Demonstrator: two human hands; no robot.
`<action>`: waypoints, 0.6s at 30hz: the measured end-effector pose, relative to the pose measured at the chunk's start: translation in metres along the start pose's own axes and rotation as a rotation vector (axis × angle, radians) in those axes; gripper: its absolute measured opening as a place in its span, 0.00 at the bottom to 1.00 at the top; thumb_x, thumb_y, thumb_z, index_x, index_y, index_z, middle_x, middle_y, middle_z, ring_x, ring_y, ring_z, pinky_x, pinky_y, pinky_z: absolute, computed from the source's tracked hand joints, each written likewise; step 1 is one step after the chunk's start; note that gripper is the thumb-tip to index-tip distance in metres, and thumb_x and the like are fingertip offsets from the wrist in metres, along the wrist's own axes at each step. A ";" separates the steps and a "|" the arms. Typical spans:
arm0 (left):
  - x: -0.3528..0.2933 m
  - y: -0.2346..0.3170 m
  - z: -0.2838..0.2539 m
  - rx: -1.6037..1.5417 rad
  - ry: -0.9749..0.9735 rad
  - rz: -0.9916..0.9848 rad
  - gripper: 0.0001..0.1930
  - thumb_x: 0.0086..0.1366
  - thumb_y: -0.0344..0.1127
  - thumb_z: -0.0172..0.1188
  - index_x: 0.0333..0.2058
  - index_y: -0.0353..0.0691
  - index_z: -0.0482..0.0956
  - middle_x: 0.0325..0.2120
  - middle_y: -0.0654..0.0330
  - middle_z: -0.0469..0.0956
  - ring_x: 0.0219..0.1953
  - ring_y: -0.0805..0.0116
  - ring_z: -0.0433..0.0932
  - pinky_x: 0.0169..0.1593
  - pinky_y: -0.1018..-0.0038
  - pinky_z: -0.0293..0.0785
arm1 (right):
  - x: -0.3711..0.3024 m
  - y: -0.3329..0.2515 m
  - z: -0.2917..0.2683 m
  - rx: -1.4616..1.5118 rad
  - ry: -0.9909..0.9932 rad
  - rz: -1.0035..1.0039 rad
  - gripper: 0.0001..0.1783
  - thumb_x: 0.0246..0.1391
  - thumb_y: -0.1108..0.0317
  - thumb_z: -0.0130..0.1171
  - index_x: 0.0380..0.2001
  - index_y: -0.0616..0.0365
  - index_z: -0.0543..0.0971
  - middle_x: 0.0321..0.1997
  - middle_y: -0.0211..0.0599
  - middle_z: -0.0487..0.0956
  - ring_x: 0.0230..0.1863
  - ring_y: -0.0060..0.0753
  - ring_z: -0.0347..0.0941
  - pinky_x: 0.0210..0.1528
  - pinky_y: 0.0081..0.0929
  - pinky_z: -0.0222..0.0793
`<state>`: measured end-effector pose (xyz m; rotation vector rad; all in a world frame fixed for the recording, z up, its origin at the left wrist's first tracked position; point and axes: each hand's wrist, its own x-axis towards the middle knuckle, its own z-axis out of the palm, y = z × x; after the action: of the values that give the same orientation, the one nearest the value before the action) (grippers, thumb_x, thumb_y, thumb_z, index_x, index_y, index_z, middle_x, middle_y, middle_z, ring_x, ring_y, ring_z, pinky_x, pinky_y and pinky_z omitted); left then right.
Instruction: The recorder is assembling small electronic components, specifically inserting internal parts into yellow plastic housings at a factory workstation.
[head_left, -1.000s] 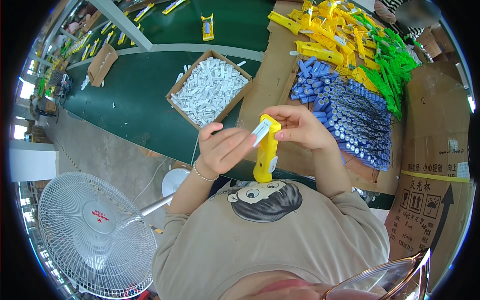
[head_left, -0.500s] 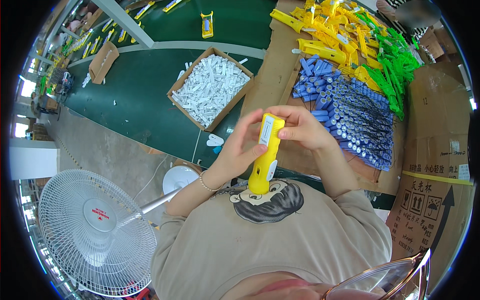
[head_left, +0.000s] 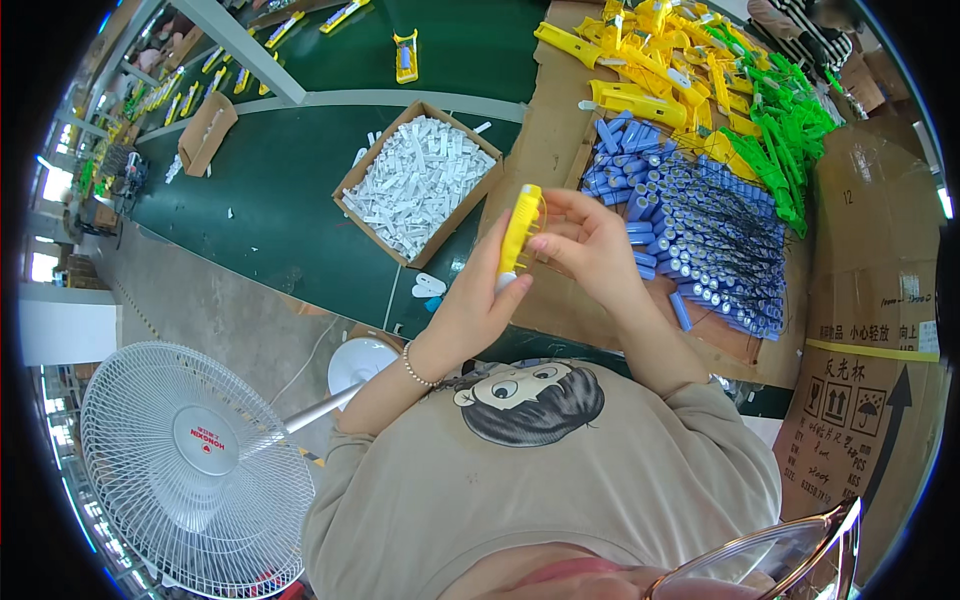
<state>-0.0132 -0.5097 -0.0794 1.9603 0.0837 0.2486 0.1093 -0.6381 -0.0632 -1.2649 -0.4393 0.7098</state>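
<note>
My left hand (head_left: 474,300) is closed round the lower end of a yellow plastic casing (head_left: 520,228), which is tilted with its edge and ribbed inner side showing. A white part (head_left: 506,281) shows at its lower end, by my left thumb. My right hand (head_left: 592,245) is at the casing's right edge, thumb and fingers bent against it. A thin wire-like loop shows between them, though what the fingertips pinch is partly hidden. Right of my right hand lie many blue cylindrical battery cells (head_left: 715,240) with black wires, and one cell (head_left: 680,311) lies apart.
A cardboard box (head_left: 345,205) of small white plastic pieces stands on the green table (head_left: 270,190). Yellow casings (head_left: 650,75) and green casings (head_left: 790,140) are heaped at the far right. A fan (head_left: 200,450) stands left, large cartons (head_left: 865,270) right. Another person (head_left: 800,30) is behind the heap.
The yellow casing has been raised away from my body and turned, from its labelled outer face to its edge and inner side. My left hand has shifted to its lower end.
</note>
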 end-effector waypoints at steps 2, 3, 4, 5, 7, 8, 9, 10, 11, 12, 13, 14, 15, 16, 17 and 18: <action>0.000 0.001 0.000 0.046 0.019 0.041 0.34 0.65 0.34 0.51 0.64 0.30 0.46 0.58 0.40 0.58 0.60 0.47 0.61 0.61 0.63 0.59 | 0.004 0.015 -0.009 -0.262 -0.061 -0.098 0.14 0.50 0.75 0.62 0.40 0.69 0.76 0.37 0.36 0.78 0.37 0.22 0.74 0.39 0.18 0.70; 0.000 0.001 0.000 0.092 0.041 0.082 0.32 0.66 0.33 0.48 0.63 0.29 0.46 0.58 0.39 0.59 0.60 0.47 0.62 0.61 0.63 0.59 | 0.005 0.020 -0.012 -0.527 -0.125 -0.194 0.09 0.49 0.75 0.63 0.35 0.68 0.79 0.33 0.35 0.78 0.32 0.20 0.73 0.35 0.16 0.68; -0.001 0.000 0.002 0.092 0.042 0.081 0.32 0.66 0.33 0.48 0.63 0.29 0.46 0.58 0.39 0.59 0.60 0.47 0.62 0.61 0.63 0.59 | 0.003 0.017 -0.006 -0.414 -0.069 -0.180 0.06 0.46 0.74 0.63 0.27 0.66 0.80 0.28 0.35 0.75 0.25 0.21 0.68 0.30 0.18 0.64; -0.002 -0.003 0.004 0.061 0.067 0.021 0.31 0.67 0.33 0.47 0.63 0.29 0.46 0.58 0.40 0.59 0.59 0.47 0.63 0.60 0.63 0.60 | 0.001 0.016 -0.004 -0.414 -0.070 -0.178 0.06 0.46 0.74 0.63 0.27 0.66 0.80 0.28 0.35 0.75 0.25 0.21 0.68 0.30 0.18 0.64; -0.003 -0.004 0.007 0.031 0.089 -0.041 0.30 0.67 0.33 0.45 0.63 0.29 0.46 0.57 0.40 0.60 0.58 0.47 0.65 0.59 0.63 0.61 | -0.003 0.014 -0.001 -0.257 0.049 -0.152 0.08 0.45 0.71 0.65 0.28 0.66 0.79 0.27 0.35 0.75 0.26 0.23 0.71 0.33 0.21 0.66; -0.004 -0.004 0.008 -0.060 0.091 -0.075 0.28 0.67 0.30 0.43 0.63 0.30 0.46 0.56 0.45 0.61 0.56 0.55 0.66 0.58 0.68 0.61 | -0.006 0.012 0.002 -0.255 0.051 -0.149 0.08 0.45 0.71 0.65 0.28 0.66 0.79 0.27 0.35 0.75 0.26 0.23 0.71 0.33 0.21 0.66; -0.004 -0.003 0.008 -0.151 0.092 -0.110 0.28 0.67 0.26 0.41 0.64 0.32 0.46 0.54 0.50 0.62 0.54 0.63 0.67 0.57 0.73 0.62 | -0.010 0.009 0.005 -0.362 -0.003 -0.156 0.06 0.45 0.73 0.64 0.25 0.65 0.77 0.26 0.33 0.74 0.26 0.21 0.70 0.32 0.19 0.65; -0.003 -0.005 0.009 -0.153 0.088 -0.112 0.28 0.67 0.26 0.41 0.64 0.32 0.46 0.54 0.50 0.62 0.54 0.63 0.67 0.57 0.73 0.62 | -0.014 0.008 0.009 -0.471 -0.056 -0.162 0.06 0.46 0.75 0.63 0.23 0.64 0.76 0.25 0.31 0.73 0.26 0.19 0.70 0.31 0.17 0.64; -0.001 -0.008 0.009 -0.154 0.132 -0.054 0.27 0.67 0.27 0.41 0.63 0.33 0.46 0.52 0.52 0.63 0.52 0.66 0.67 0.56 0.74 0.63 | -0.018 0.012 0.011 -0.471 -0.052 -0.158 0.06 0.46 0.75 0.63 0.23 0.64 0.76 0.25 0.31 0.73 0.26 0.19 0.70 0.31 0.17 0.64; 0.000 -0.010 0.010 -0.157 0.176 0.004 0.26 0.68 0.27 0.41 0.63 0.33 0.47 0.51 0.53 0.63 0.51 0.68 0.67 0.54 0.74 0.65 | -0.022 0.019 0.013 -0.614 -0.080 -0.200 0.07 0.44 0.72 0.63 0.21 0.63 0.74 0.24 0.33 0.74 0.26 0.26 0.71 0.30 0.24 0.63; 0.001 -0.011 0.013 -0.161 0.168 0.001 0.26 0.68 0.27 0.41 0.63 0.33 0.47 0.51 0.53 0.63 0.51 0.68 0.67 0.54 0.74 0.65 | -0.024 0.025 0.014 -0.758 -0.107 -0.239 0.09 0.43 0.70 0.63 0.19 0.61 0.73 0.24 0.35 0.75 0.25 0.32 0.73 0.29 0.32 0.63; 0.001 -0.012 0.016 -0.157 0.169 0.002 0.26 0.67 0.26 0.42 0.62 0.34 0.48 0.50 0.54 0.64 0.50 0.69 0.67 0.53 0.74 0.66 | -0.025 0.030 0.015 -0.881 -0.047 -0.434 0.09 0.42 0.69 0.63 0.19 0.59 0.72 0.23 0.35 0.74 0.25 0.38 0.72 0.28 0.34 0.60; 0.002 -0.013 0.018 -0.154 0.169 0.003 0.25 0.67 0.26 0.42 0.62 0.34 0.49 0.49 0.54 0.64 0.49 0.71 0.68 0.52 0.74 0.67 | -0.026 0.031 0.014 -0.884 -0.039 -0.425 0.09 0.42 0.69 0.63 0.19 0.59 0.72 0.23 0.35 0.74 0.25 0.38 0.72 0.28 0.34 0.60; 0.002 -0.014 0.020 -0.161 0.159 0.001 0.25 0.67 0.26 0.42 0.62 0.34 0.49 0.49 0.54 0.64 0.49 0.71 0.68 0.52 0.74 0.67 | -0.027 0.031 0.014 -0.856 -0.063 -0.417 0.09 0.42 0.69 0.63 0.20 0.59 0.72 0.23 0.34 0.74 0.25 0.38 0.72 0.29 0.34 0.60; 0.001 -0.016 0.020 -0.221 0.147 -0.057 0.25 0.66 0.25 0.42 0.61 0.34 0.50 0.48 0.54 0.65 0.48 0.71 0.68 0.52 0.74 0.66 | -0.028 0.032 0.012 -0.829 -0.086 -0.408 0.09 0.43 0.68 0.63 0.21 0.59 0.72 0.22 0.34 0.73 0.25 0.39 0.72 0.29 0.34 0.60; 0.000 -0.019 0.020 -0.280 0.135 -0.116 0.24 0.65 0.25 0.42 0.60 0.34 0.52 0.48 0.54 0.65 0.48 0.71 0.68 0.53 0.74 0.66 | -0.029 0.030 0.009 -0.834 -0.078 -0.398 0.09 0.43 0.68 0.63 0.21 0.59 0.72 0.22 0.34 0.73 0.25 0.39 0.72 0.29 0.34 0.60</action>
<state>-0.0077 -0.5201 -0.1041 1.6532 0.2372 0.2999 0.0752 -0.6478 -0.0876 -1.8470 -1.0888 0.2195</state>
